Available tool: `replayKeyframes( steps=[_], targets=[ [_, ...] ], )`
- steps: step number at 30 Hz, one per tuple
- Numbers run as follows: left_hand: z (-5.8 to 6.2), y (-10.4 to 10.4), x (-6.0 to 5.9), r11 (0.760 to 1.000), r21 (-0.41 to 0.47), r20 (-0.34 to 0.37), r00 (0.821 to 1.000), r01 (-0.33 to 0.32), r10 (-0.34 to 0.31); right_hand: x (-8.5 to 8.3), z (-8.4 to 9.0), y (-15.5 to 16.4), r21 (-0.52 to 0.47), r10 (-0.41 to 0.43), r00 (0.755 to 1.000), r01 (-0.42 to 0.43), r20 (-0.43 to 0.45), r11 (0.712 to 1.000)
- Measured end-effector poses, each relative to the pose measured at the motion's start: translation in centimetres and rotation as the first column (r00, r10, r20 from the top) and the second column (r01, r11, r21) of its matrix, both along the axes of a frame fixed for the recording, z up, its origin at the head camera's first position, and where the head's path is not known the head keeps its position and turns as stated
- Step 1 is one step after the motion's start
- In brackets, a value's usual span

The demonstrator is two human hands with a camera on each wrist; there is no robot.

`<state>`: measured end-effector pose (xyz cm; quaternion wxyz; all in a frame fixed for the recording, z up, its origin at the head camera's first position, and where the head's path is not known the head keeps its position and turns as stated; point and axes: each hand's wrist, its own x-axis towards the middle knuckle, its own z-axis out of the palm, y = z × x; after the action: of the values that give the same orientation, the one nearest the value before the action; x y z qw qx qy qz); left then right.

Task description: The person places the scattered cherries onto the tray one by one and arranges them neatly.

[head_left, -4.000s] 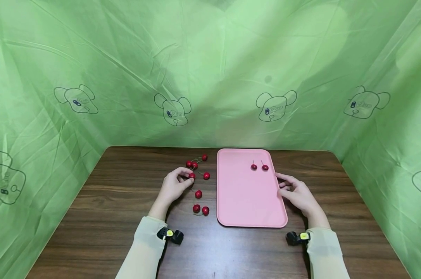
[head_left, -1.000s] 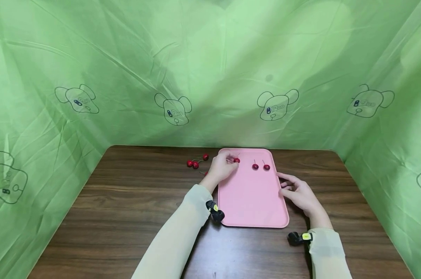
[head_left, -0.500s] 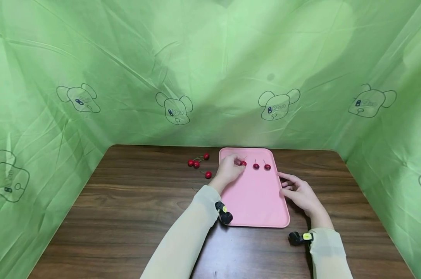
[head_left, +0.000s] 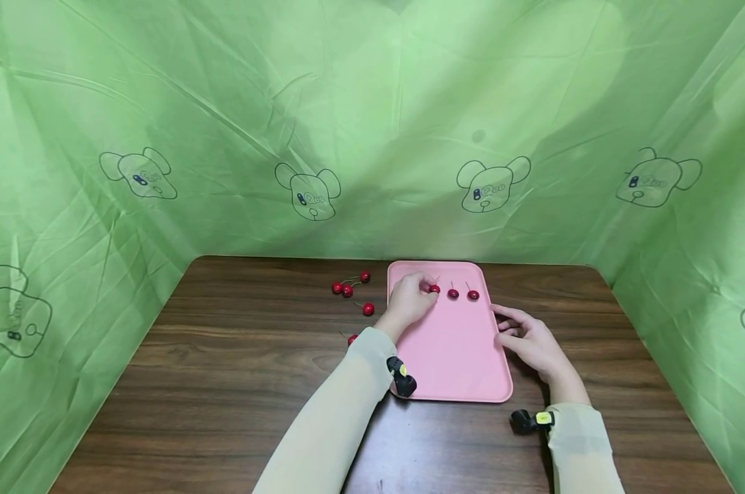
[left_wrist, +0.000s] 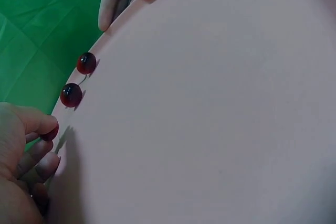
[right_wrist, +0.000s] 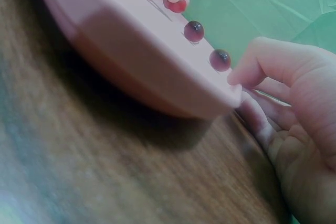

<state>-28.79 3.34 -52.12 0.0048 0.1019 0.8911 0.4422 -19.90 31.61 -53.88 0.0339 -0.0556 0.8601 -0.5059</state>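
Note:
My left hand (head_left: 409,300) is over the far part of the pink tray (head_left: 453,363) and pinches a red cherry (head_left: 435,289) between thumb and fingertips, low over the tray. To its right two more cherries lie on the tray in a row: a middle cherry (head_left: 453,294) and a right cherry (head_left: 473,296), stems pointing away. In the left wrist view the pinched cherry (left_wrist: 50,133) is partly covered by fingers. My right hand (head_left: 529,346) holds the tray's right edge; the right wrist view shows its fingertips (right_wrist: 236,78) at the rim.
On the wooden table (head_left: 224,384), left of the tray, lie several loose cherries: a far group with a cherry (head_left: 347,291), one nearer cherry (head_left: 368,309), and another cherry (head_left: 352,339) partly behind the left sleeve. A green curtain (head_left: 372,123) surrounds the table.
My left hand took a cherry from the table left of the tray, carried it right over the tray, and set it beside the other two cherries. My right hand stays at the tray's edge.

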Motion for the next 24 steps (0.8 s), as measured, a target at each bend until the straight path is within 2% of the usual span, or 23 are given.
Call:
replayKeyframes(
  steps=[12, 24],
  targets=[
    [0.07, 0.21, 0.26, 1.000, -0.018, -0.015, 1.000, -0.022, 0.022, -0.10, -0.07, 0.04, 0.001, -0.004, 1.000, 0.004, 0.006, 1.000],
    [-0.10, 0.02, 0.36, 0.999, -0.034, -0.021, 1.000, 0.000, -0.001, -0.11, -0.08, 0.01, 0.001, -0.002, 1.000, 0.002, 0.007, 1.000]
  ],
)
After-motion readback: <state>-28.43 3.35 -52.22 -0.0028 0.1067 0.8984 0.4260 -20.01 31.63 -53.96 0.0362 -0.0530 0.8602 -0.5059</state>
